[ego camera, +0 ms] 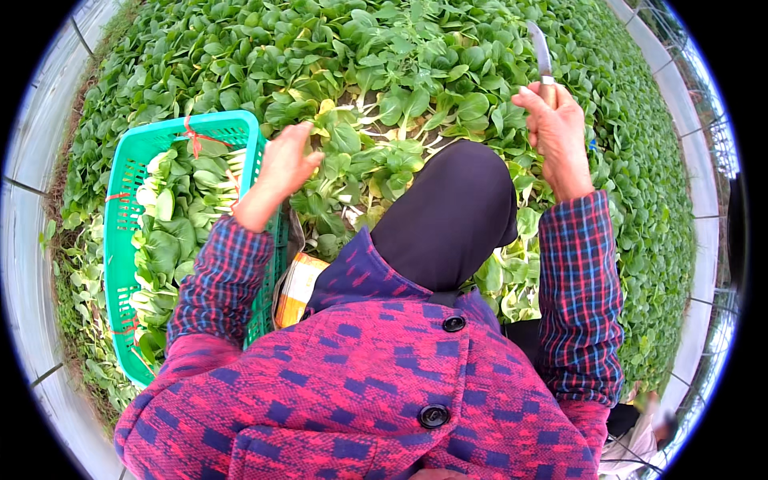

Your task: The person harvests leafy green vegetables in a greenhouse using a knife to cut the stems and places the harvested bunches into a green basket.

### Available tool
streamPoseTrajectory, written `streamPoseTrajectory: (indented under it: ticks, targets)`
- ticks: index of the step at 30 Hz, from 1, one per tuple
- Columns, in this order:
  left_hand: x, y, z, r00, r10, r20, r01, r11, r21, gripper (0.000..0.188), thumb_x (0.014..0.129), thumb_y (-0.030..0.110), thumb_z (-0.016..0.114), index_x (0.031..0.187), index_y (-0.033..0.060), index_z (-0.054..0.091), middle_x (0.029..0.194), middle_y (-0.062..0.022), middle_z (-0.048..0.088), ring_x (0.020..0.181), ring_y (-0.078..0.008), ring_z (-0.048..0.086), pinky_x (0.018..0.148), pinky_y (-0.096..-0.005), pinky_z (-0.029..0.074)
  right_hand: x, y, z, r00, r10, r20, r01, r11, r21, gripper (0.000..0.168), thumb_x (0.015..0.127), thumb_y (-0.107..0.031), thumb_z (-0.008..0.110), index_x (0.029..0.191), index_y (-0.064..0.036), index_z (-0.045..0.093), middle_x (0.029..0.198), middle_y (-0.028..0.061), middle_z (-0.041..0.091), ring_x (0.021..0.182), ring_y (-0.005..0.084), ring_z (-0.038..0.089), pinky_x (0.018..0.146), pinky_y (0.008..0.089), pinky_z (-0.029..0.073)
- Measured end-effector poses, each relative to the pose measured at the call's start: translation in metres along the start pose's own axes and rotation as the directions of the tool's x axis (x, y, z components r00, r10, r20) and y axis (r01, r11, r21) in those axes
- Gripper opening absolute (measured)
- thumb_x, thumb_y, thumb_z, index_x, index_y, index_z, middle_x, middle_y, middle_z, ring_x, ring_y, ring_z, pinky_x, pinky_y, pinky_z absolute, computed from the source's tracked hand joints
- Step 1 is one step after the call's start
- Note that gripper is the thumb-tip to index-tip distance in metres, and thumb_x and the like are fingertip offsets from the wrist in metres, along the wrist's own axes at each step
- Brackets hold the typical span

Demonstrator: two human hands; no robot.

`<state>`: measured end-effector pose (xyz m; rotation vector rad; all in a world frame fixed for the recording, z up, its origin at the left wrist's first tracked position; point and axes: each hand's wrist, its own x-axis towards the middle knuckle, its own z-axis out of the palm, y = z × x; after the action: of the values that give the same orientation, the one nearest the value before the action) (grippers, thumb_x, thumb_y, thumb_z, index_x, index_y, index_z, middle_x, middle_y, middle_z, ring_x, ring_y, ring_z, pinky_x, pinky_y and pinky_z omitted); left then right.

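My right hand (555,129) grips the wooden handle of a knife with a curved blade (541,51), which points up and away over the leaves. My left hand (285,165) is beside the far right corner of a green plastic basket (255,129). Its thumb stands apart from the bent fingers, and nothing shows between them. Inside the basket lie cut bok choy (165,240), their pale stem ends mostly toward the sides. Before me, cut stems and loose yellowed leaves (384,129) lie where the soil partly shows.
Dense leafy greens (252,54) grow ahead and to the right. My bent knee (459,198) rises in the middle. A white and orange package (300,285) stands between the basket and my leg. Plastic sheeting (24,252) borders the bed. Another person (636,441) is at the lower right.
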<state>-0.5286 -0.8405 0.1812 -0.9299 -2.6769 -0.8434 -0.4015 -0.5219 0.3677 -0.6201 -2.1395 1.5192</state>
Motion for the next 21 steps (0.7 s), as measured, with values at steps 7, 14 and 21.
streamPoseTrajectory:
  ticks: [7, 14, 21]
  targets:
    - [-0.013, -0.039, -0.03, 0.981, -0.191, -0.017, 0.19, 0.954, 0.231, 0.07, 0.068, 0.013, 0.073, 0.13, 0.0085, 0.041, 0.141, -0.0251, 0.024, 0.126, -0.042, 0.033, 0.099, -0.0447, 0.037, -0.027, 0.051, -0.105, 0.976, 0.098, -0.195, -0.094, 0.995, 0.03, 0.018, 0.085, -0.016, 0.061, 0.096, -0.006, 0.05, 0.08, 0.004, 0.064, 0.047, 0.0023, 0.043, 0.036, 0.0171, 0.033]
    - [-0.011, -0.054, -0.024, 0.981, -0.187, -0.046, 0.193, 0.951, 0.242, 0.049, 0.071, -0.004, 0.051, 0.118, 0.009, 0.054, 0.141, -0.0245, 0.028, 0.116, -0.0405, 0.046, 0.092, -0.0431, 0.043, -0.092, 0.107, -0.207, 0.877, 0.248, -0.411, -0.277, 0.961, -0.011, 0.014, 0.087, -0.018, 0.059, 0.094, -0.008, 0.052, 0.079, 0.004, 0.063, 0.05, 0.0043, 0.046, 0.038, 0.0181, 0.035]
    - [-0.009, -0.064, -0.019, 0.988, -0.141, -0.068, 0.151, 0.973, 0.174, 0.047, 0.066, -0.006, 0.048, 0.109, 0.0086, 0.06, 0.131, -0.0277, 0.041, 0.116, -0.0385, 0.046, 0.095, -0.0419, 0.04, -0.059, 0.039, -0.268, 0.851, 0.037, -0.523, -0.165, 0.966, -0.199, 0.022, 0.086, -0.026, 0.061, 0.095, -0.008, 0.054, 0.076, 0.0012, 0.061, 0.052, 0.0036, 0.049, 0.04, 0.0175, 0.039]
